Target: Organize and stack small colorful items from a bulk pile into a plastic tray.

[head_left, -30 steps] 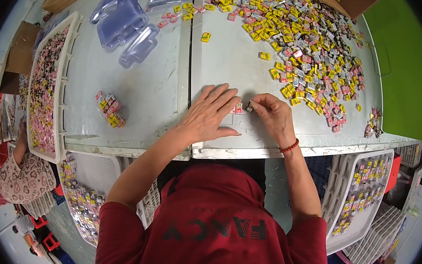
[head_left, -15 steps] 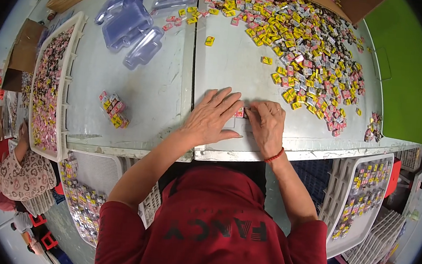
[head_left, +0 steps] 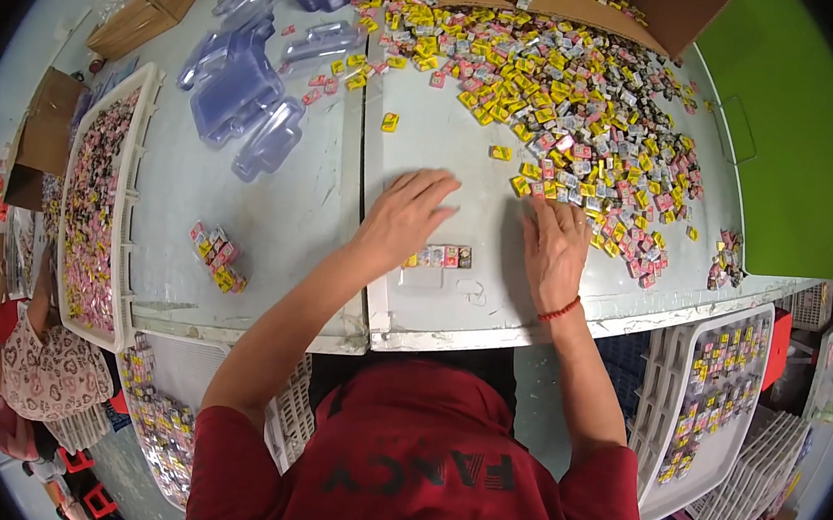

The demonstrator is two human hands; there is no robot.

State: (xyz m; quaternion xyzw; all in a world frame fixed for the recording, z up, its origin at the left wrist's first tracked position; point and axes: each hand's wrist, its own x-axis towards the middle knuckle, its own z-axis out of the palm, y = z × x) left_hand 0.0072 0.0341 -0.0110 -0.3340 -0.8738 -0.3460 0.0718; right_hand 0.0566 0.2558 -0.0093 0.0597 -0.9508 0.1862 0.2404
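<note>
The row of blocks [head_left: 444, 257] lies on the table [head_left: 446, 144] beside the left hand [head_left: 406, 215], thumb and fingers apart, while the right hand [head_left: 554, 250], at the pile [head_left: 588, 112], hides its grip; the blocks seem light, stiff and slick, best pinched by opposite sides.

A short, straight row of tiny blocks [head_left: 444, 257], with yellow, pale, pink and dark ones side by side, lies flat between the left grip [head_left: 407, 212] and the right grip [head_left: 556, 252], closer to the left one. A big messy heap of small blocks [head_left: 558, 109] in those colors, loose and turned every way, spreads out just past the right grip.
</note>
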